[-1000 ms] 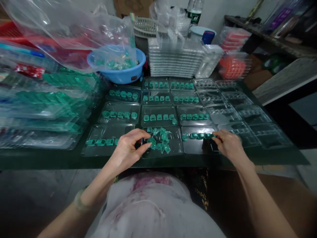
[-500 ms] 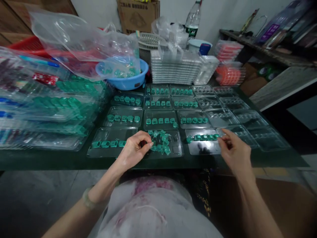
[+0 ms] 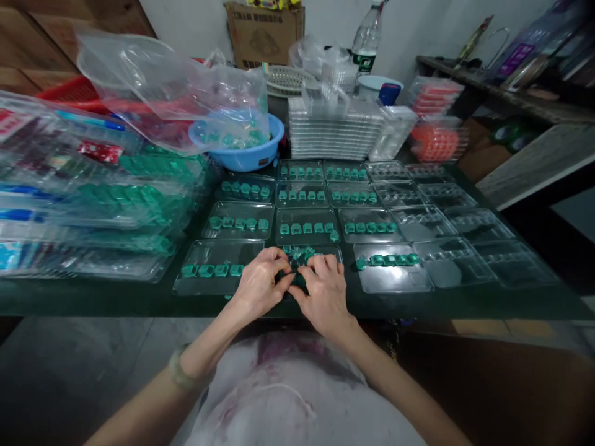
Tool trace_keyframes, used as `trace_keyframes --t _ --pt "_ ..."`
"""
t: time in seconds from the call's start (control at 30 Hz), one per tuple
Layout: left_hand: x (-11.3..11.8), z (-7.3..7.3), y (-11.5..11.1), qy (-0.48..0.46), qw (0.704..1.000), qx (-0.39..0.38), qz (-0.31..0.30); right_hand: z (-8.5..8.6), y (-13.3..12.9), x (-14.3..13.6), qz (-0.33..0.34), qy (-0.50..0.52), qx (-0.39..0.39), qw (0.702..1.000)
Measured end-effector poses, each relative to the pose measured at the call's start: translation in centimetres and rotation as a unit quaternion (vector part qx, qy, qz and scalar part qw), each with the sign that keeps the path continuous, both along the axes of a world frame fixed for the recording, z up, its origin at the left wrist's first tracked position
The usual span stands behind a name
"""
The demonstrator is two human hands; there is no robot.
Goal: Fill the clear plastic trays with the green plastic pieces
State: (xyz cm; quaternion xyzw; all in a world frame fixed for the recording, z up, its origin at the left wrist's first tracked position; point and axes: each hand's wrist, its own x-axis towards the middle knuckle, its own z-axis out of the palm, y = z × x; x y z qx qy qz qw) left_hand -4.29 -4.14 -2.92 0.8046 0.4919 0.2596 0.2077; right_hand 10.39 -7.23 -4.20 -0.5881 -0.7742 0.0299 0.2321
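Newly beside left hand point(image 3: 260, 280): right hand point(image 3: 325, 292).

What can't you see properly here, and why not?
All in the head view:
What the left hand or right hand grips, if anything: their own fingers hide it.
How many green pieces lie in the tray beneath: both hands cover it.
Everything in the blue bowl: a plastic bag partly covers it.
The stack of packs: blurred, cut off by the left edge.

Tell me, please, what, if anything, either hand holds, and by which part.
Cannot tell: left hand and right hand hide any hold on the green pieces.
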Motion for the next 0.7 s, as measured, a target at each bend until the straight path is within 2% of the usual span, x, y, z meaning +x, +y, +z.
trace_keyframes --t 0.27,0.33,0.47,0.57,0.63,0.7 --pt "0.2 -0.1 0.0 -0.227 0.969 -0.086 0.051 -1.0 0.7 -1.6 -0.022 0.029 0.012 0.999" --pt "0.2 -0.4 0.0 -0.289 0.946 -0.127 0.077 -1.2 0.8 -1.7 -0.022 0.049 0.013 0.998" --pt "0.0 -0.6 0.2 -0.414 0.876 -0.206 0.136 -1.4 0.7 -1.4 -0.016 0.049 0.018 0.998" --pt "-0.7 1.0 0.6 -0.508 0.821 -0.188 0.179 -1.4 0.7 -1.2 -0.005 0.021 0.02 1.0" --pt "-1.1 2.5 0.8 -0.556 0.794 -0.175 0.172 -1.4 0.7 -1.3 -0.003 -0.007 0.023 1.0" --pt "-1.1 3.6 0.8 -0.575 0.782 -0.197 0.139 -1.2 0.6 -1.3 -0.003 -0.027 0.025 0.999"
